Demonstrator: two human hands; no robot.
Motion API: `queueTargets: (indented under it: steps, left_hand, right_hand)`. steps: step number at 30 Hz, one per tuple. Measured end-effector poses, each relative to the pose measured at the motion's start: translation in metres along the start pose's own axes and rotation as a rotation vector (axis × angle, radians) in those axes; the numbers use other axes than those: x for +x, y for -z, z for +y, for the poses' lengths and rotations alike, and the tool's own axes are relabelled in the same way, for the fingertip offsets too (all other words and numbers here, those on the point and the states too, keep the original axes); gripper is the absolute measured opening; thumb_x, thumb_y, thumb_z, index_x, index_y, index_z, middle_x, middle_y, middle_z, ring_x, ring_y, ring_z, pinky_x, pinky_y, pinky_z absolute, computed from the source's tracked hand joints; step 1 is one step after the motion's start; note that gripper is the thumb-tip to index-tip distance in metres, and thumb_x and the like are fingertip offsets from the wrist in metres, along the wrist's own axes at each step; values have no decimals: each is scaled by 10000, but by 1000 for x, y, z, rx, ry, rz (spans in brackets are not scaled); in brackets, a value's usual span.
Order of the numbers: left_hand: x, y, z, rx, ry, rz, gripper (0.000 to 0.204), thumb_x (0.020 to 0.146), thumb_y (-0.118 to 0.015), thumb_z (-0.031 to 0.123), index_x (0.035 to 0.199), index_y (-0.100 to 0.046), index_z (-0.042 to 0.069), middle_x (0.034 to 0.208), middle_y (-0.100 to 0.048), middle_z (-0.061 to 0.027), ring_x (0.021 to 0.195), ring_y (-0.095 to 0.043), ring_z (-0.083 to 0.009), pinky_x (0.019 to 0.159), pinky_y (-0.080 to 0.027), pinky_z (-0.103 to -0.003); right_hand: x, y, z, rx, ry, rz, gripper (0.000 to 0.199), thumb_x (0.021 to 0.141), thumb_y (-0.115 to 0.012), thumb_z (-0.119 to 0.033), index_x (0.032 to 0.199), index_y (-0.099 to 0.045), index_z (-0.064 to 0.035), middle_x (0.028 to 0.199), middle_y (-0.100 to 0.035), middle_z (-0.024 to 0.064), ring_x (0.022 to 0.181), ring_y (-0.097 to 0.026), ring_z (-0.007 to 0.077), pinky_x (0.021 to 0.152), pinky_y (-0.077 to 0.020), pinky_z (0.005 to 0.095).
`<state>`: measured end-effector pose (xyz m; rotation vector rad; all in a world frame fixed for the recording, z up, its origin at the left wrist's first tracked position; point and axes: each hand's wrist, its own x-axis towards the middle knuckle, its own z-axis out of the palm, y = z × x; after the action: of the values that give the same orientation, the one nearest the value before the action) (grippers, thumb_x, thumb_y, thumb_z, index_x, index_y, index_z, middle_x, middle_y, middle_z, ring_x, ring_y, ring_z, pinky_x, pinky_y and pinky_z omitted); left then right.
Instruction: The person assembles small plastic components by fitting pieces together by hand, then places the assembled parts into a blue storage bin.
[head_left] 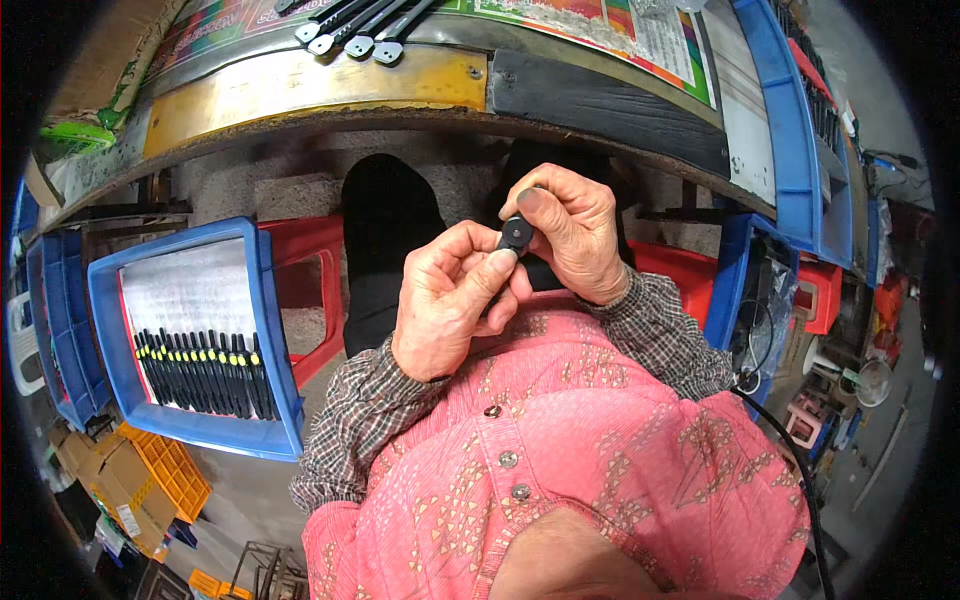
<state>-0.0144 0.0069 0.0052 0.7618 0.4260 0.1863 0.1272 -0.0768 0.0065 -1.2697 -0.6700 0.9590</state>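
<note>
Both my hands meet above my lap, around a small black part with a round, disc-like end (517,234). My left hand (452,290) pinches it from below between thumb and fingers. My right hand (572,225) closes on its upper right side, thumb bent over the edge. The rest of the part is hidden by my fingers. On the bench ahead lie several black rods with pale flat ends (388,52). To my left, a blue tray (275,330) holds a row of slim black pieces with yellow marks (205,365) on white paper.
The bench's front edge (320,88) runs across ahead of my knees. Blue bins (800,130) stand at the right end, with another blue crate (728,280) lower down. Red stools (320,270) flank my legs. An orange crate (170,470) and cardboard lie at lower left.
</note>
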Motion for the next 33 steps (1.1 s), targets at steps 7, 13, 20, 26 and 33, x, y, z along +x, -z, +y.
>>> queueTargets:
  steps: [7,13,20,26,33]
  left_hand:
    - [0,0,0,-48,39,4,103,934,-523,97,962,-522,-2,730,-610,-79,483,-460,-59,392,-299,-178]
    - [-1,2,-1,-47,14,27,93,933,-525,78,951,-536,-12,726,-610,-70,490,-465,-54,405,-315,-171]
    - [1,4,-6,57,-69,87,125,924,-556,124,942,-525,4,731,-612,-70,471,-477,-62,375,-329,-177]
    - [1,2,-8,113,-115,104,114,926,-547,106,958,-533,-2,738,-617,-66,476,-483,-56,387,-336,-170]
    - [1,0,-8,82,-109,126,84,928,-532,60,947,-527,-21,725,-603,-52,503,-476,-40,433,-352,-160]
  right_hand:
    - [5,6,-2,-5,-86,-87,314,914,-588,-317,801,-597,-24,641,-512,-38,508,-394,3,436,-280,163]
    - [4,8,-3,-9,-116,-92,208,914,-597,-234,873,-621,-32,675,-567,-27,524,-450,7,437,-328,160]
    - [2,7,-13,-138,-171,-152,152,880,-639,-162,880,-618,-11,703,-584,-21,545,-478,10,456,-365,161]
    - [2,9,-14,-201,-196,-156,106,851,-637,-71,925,-598,-5,753,-578,-14,561,-456,4,470,-356,151]
    - [-3,-2,1,-217,-89,-26,90,855,-634,-63,889,-589,8,765,-599,-11,692,-548,15,585,-458,171]
